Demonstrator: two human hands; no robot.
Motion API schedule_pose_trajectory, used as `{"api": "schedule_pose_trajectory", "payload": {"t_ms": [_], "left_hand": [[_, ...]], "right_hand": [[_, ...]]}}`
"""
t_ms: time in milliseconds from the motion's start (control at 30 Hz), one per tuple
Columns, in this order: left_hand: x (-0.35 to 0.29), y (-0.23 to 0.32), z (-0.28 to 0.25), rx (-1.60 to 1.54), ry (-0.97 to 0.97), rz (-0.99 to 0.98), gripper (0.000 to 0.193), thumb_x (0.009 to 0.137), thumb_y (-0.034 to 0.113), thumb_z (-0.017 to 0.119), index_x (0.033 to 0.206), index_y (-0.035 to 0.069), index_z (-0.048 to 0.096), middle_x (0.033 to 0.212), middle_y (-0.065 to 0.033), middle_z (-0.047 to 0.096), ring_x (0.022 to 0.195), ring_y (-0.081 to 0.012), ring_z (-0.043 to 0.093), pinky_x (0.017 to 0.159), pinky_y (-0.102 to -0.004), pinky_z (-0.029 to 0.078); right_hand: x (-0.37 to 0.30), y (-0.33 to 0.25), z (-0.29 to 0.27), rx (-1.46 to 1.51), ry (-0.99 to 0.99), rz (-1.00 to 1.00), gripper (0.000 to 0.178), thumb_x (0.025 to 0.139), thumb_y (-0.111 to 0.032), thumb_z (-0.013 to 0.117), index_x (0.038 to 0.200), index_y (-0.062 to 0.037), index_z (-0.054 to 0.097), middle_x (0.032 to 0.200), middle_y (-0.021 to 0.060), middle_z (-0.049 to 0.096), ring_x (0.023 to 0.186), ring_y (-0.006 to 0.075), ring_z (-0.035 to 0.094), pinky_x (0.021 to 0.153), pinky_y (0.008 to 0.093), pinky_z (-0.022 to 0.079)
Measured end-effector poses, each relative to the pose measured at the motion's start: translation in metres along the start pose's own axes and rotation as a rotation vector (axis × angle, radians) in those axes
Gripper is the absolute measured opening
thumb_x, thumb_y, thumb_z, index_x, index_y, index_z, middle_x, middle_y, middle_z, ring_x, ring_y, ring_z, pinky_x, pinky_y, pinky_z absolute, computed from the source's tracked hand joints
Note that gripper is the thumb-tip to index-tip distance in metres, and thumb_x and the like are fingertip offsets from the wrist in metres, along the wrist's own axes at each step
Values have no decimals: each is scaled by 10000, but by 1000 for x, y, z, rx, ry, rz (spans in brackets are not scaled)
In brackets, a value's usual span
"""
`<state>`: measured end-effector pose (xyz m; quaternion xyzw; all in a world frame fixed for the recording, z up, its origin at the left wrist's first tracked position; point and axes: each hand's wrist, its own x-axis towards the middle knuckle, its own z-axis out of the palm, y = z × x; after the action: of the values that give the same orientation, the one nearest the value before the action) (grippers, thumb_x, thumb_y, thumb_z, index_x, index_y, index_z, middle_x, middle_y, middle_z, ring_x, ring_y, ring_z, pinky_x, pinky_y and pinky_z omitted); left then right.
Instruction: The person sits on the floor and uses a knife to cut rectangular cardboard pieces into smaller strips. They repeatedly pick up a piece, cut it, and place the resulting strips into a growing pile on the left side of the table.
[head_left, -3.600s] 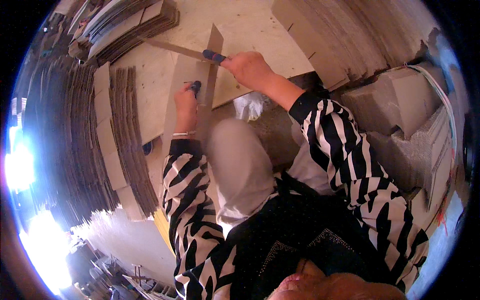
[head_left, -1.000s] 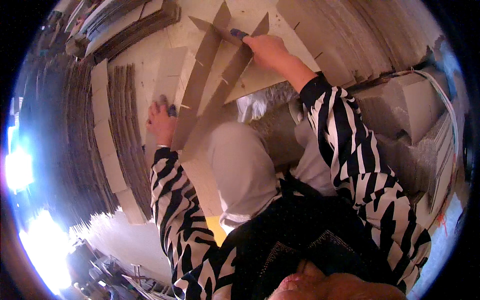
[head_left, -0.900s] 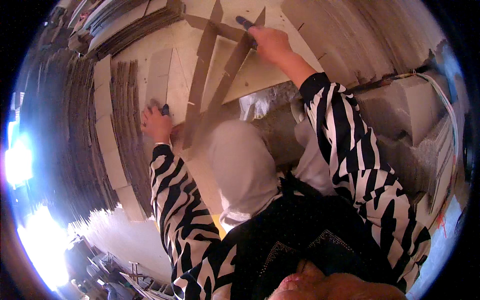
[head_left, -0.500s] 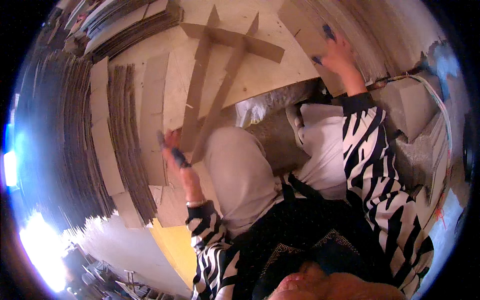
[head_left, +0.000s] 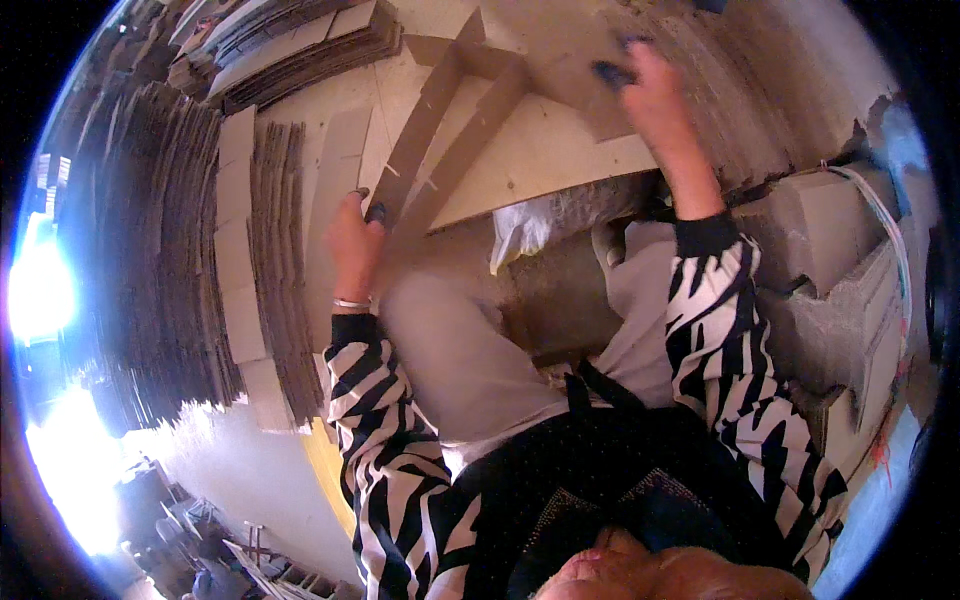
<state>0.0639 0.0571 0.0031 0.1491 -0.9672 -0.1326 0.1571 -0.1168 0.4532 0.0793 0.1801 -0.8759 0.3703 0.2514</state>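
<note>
Two long brown cardboard strips (head_left: 432,125) stand on edge, crossed near their far ends by a shorter cardboard cross strip (head_left: 480,62). My left hand (head_left: 352,245), dark covers on its fingertips, is beside the long strips' near part, thumb and finger apart. Under its fingertips or just past them lies a flat cardboard strip (head_left: 345,150); contact is unclear. At the far right my right hand (head_left: 660,100), also with dark fingertip covers, has its fingers on a blurred loose cardboard strip (head_left: 575,75), which overlaps the cross strip's right end.
Tall stacks of cardboard strips (head_left: 160,260) line the left. Another stack (head_left: 310,50) lies at the back left, and more cardboard (head_left: 740,90) at the right. The pale wooden board (head_left: 560,150) ends above my knees, with a clear plastic bag (head_left: 525,225) below its edge.
My left hand has moved away from me, up alongside the long strips. My right hand has shifted farther off and left, and the loose cardboard strip has moved left with it.
</note>
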Motion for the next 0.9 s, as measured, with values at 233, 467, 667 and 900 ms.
{"api": "schedule_pose_trajectory", "payload": {"t_ms": [233,467,667,900], "left_hand": [[11,34,-22,61,-158,-92,401,807,187,637,1194,86,605,1031,-152,672,943,-347,641,786,-444,486],[-6,5,-18,104,-111,-154,277,778,189,642,1038,97,669,933,-166,681,873,-365,645,756,-447,481],[-1,12,-13,206,-65,-112,234,779,207,614,977,100,676,898,-154,680,860,-370,639,731,-475,478],[8,8,-8,270,-35,-152,225,784,248,614,953,119,687,862,-138,686,822,-363,653,689,-472,487]], "right_hand": [[6,-59,108,67,-256,51,225,774,-237,630,911,-60,614,851,187,641,826,395,609,698,471,471],[26,-53,105,68,-214,151,235,809,-229,593,997,-93,633,959,211,649,932,382,624,771,500,491],[-16,-97,111,354,-504,-194,315,776,-160,598,1083,-92,604,939,190,653,895,393,619,770,496,481],[-20,-101,92,145,-560,-381,237,740,-64,593,976,-48,569,857,197,623,859,402,591,712,490,457]]}}
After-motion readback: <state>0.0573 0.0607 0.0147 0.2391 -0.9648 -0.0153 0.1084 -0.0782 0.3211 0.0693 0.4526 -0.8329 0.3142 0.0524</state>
